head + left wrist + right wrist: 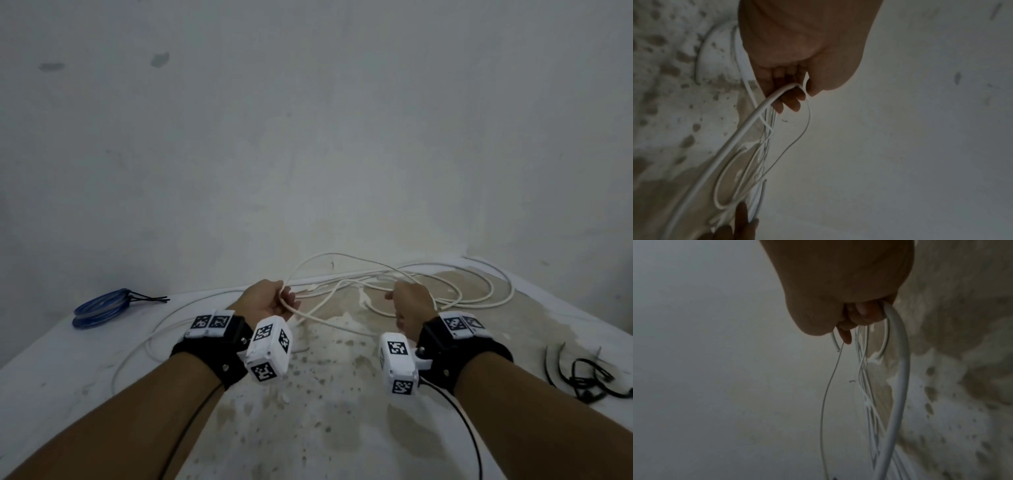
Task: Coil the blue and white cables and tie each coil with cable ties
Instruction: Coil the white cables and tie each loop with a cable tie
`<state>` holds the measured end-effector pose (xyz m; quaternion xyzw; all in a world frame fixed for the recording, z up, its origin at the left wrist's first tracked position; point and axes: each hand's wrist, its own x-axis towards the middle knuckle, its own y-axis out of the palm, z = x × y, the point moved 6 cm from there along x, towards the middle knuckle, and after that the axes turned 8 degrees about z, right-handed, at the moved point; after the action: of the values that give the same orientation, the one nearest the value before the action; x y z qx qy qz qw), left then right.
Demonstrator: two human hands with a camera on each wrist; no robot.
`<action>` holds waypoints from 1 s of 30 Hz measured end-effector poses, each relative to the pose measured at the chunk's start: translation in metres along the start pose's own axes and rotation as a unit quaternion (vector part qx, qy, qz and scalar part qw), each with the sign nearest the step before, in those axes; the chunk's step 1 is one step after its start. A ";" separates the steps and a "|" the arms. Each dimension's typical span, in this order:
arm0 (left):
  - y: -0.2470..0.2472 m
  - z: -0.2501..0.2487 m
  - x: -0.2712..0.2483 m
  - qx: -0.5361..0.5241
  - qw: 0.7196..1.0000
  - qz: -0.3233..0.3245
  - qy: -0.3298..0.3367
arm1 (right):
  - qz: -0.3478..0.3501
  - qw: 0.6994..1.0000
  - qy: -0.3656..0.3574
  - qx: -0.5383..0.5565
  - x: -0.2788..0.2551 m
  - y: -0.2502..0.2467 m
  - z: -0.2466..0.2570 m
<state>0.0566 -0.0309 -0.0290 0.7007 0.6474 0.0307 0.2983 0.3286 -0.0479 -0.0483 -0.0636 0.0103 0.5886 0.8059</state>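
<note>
Stained bench [342, 394] against wall. Left hand [270, 301] and right hand [409, 308] both clench white cable [342, 323]; loose loops trail toward far-right corner, nearer right hand.

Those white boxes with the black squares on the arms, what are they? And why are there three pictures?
No machine here, just a person working with bare hands. The white boxes strapped to the wrists are little cameras. The big picture comes from a camera worn on the head, looking down at both arms. The two dark pictures come from the wrist cameras, each looking along one hand.

The left hand and the right hand each have a grip on the white cable; you can see it close up in each hand. The rest of it lies in loose loops on the stained table.

At the far left sits the blue cable, already rolled into a ring and tied. On the right lie black cable ties.
</note>
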 end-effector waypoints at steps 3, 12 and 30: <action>-0.002 -0.006 0.001 0.074 0.997 -0.011 0.030 | -0.004 0.986 0.008 -0.167 -0.003 -0.017 -0.006; -0.014 -0.050 -0.009 0.165 0.972 -0.061 0.158 | 0.032 0.947 0.045 -0.318 -0.003 -0.030 -0.025; -0.100 -0.058 -0.048 0.650 0.751 -0.113 0.023 | 0.123 0.966 -0.003 0.227 -0.028 0.094 0.050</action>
<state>-0.0648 -0.0548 -0.0109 0.6462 0.5924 -0.4154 -0.2426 0.2273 -0.0405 -0.0044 0.1243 0.1492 0.6657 0.7205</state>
